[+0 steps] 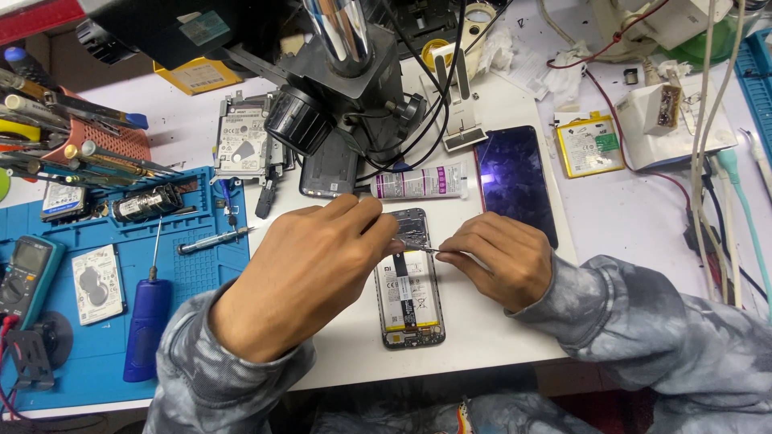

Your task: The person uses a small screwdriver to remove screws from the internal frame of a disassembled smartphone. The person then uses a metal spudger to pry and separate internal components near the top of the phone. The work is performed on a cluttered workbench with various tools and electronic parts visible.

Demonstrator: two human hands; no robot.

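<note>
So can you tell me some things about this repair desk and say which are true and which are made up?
1. The opened phone lies between both hands. True.
2. The right hand holds a big hammer. False: it holds thin tweezers.
3. A blue-handled screwdriver lies on the blue mat. True.
4. The glue tube sits on the blue mat. False: it lies on the white table, above the phone.
5. The left hand rests on the multimeter. False: it touches the phone's top.
</note>
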